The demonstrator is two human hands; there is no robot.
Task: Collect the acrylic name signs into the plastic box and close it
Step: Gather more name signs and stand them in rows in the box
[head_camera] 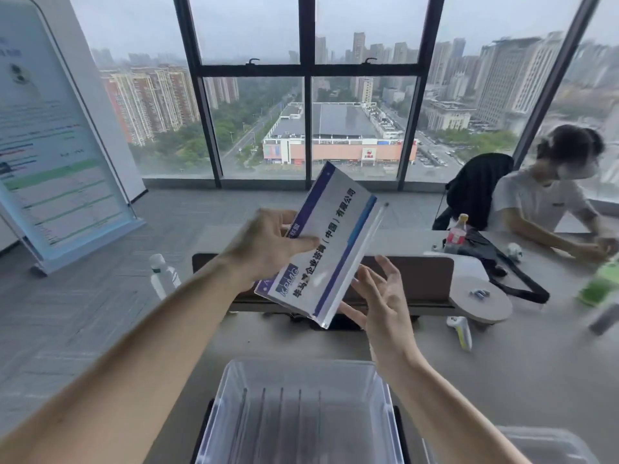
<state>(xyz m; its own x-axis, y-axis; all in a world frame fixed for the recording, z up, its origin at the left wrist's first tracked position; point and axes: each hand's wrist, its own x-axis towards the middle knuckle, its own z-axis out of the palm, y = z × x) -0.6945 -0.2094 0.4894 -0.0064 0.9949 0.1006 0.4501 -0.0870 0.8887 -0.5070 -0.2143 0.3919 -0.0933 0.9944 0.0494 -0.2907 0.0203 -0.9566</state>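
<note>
An acrylic name sign, white with blue and purple bands and black printed characters, is held tilted in the air above the table. My left hand grips its left edge, thumb on the printed face. My right hand is just below and right of the sign's lower corner, fingers spread, palm toward it, holding nothing. The clear plastic box stands open on the table directly under my hands, its ribbed bottom visible. A clear piece at the bottom right edge could be its lid.
A person in a white shirt sits at the table's far right beside a black bag and a drink bottle. A round white disc, a brown divider, a water bottle and a poster stand surround the work area.
</note>
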